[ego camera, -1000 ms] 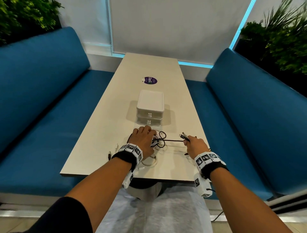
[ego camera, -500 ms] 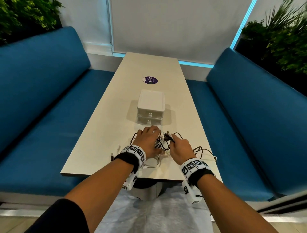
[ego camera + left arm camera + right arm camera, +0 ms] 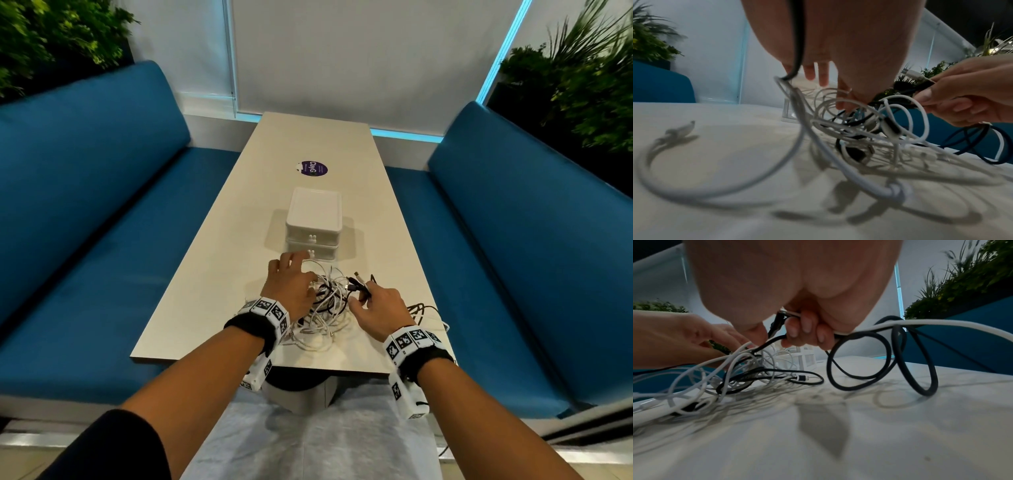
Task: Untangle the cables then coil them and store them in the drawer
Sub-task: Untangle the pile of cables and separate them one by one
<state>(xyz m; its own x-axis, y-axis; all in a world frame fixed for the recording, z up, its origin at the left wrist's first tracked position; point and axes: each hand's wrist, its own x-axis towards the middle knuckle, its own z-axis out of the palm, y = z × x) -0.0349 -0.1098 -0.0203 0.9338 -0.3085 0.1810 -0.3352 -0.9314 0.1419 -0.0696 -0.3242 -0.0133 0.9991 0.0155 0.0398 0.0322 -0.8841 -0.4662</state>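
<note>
A tangle of white and black cables (image 3: 329, 308) (image 3: 869, 129) (image 3: 740, 374) lies at the near end of the table (image 3: 219, 274). My left hand (image 3: 291, 282) (image 3: 838, 65) rests on its left side with fingers stretched out, the thumb down among the white loops. My right hand (image 3: 373, 305) (image 3: 807, 331) grips a black cable (image 3: 770, 342) together with a white one, plug ends sticking out above the fingers. Behind the tangle stands the white two-drawer unit (image 3: 313, 219), both drawers closed.
Black loops (image 3: 424, 310) trail from my right hand toward the table's right edge. A purple sticker (image 3: 312, 168) lies farther along the table. Blue benches (image 3: 85, 240) (image 3: 513, 257) flank it, with plants behind them. My lap is under the near edge.
My right hand, out to the right with the black cable pulled taut a second ago, came back to the tangle and now sits just right of it. The left hand stayed on the pile.
</note>
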